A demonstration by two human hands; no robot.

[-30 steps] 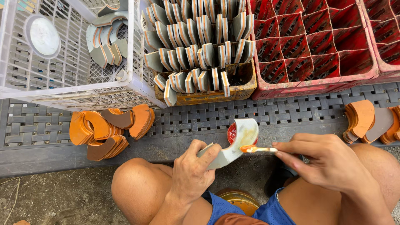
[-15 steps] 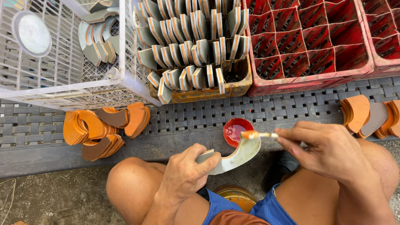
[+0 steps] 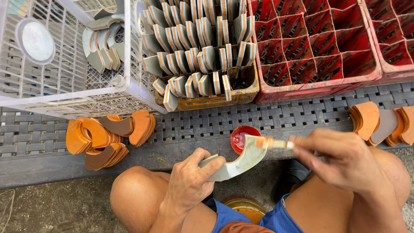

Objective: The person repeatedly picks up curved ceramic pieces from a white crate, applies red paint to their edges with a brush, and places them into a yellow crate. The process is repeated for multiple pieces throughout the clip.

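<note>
Gripping a curved sole piece (image 3: pixel 235 162) — left hand (image 3: pixel 189 183); right hand (image 3: pixel 340 159) pinching brush (image 3: pixel 276 143).

You see a pale grey curved piece (image 3: pixel 235 163), a red paint pot (image 3: pixel 244 139), orange pieces (image 3: pixel 103 137), red crates (image 3: pixel 319 47), a white crate (image 3: pixel 64 64) and a dark woven mat (image 3: pixel 258 118).

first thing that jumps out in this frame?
At centre, the left hand holds a curved grey piece while the right hand holds a brush to its tip, over a small red pot. Behind, a yellow crate is packed with upright pieces; orange ones lie stacked at left.
</note>
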